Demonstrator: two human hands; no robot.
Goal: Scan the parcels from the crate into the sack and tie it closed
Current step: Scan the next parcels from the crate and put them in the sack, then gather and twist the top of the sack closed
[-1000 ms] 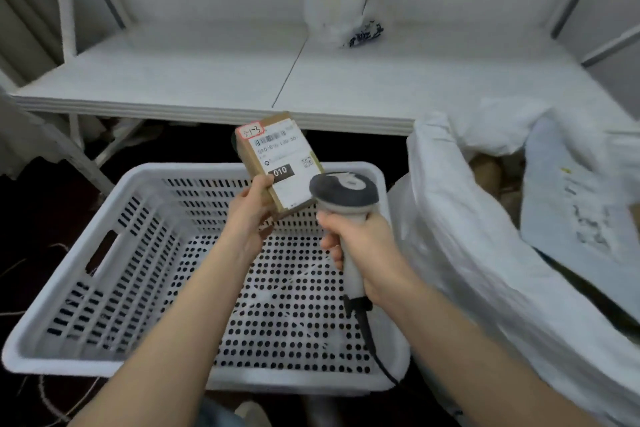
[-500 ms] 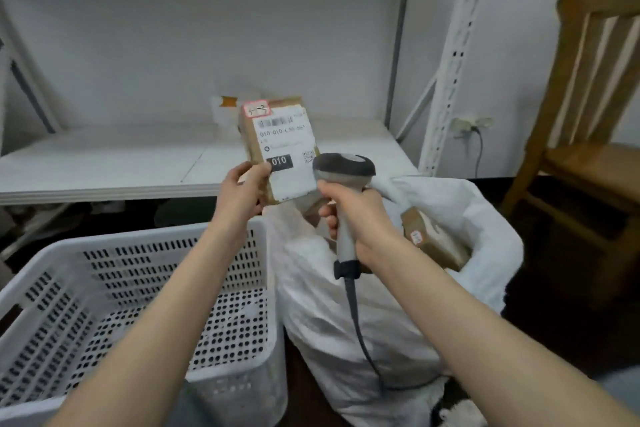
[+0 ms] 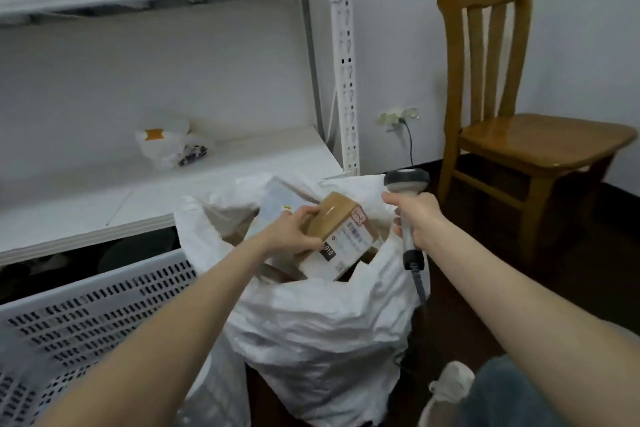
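Gripping parcel (image 3: 341, 229) at sack (image 3: 322, 322) mouth, left hand (image 3: 292, 232) hides its near end

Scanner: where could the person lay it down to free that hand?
The chair seat is bare. So is the shelf, right of the plastic bag up to the post. The sack is crowded at its mouth: parcels fill it, and the left hand holds one there.

Parcel (image 3: 337, 218) I hold: brown cardboard, white label (image 3: 349, 246) with black printing, black block (image 3: 328, 252) with white digits, red-bordered white sticker (image 3: 359, 217) at corner. Sack (image 3: 322, 333): plain white. Scanner (image 3: 407, 184) I grip: dark grey head, pale grey handle, black cable (image 3: 417, 282). Crate (image 3: 86, 315): white, rows of dark slots. Chair (image 3: 540, 146): honey-brown wood. My jeans (image 3: 512, 395): faded blue; my shoe (image 3: 450, 381): off-white.
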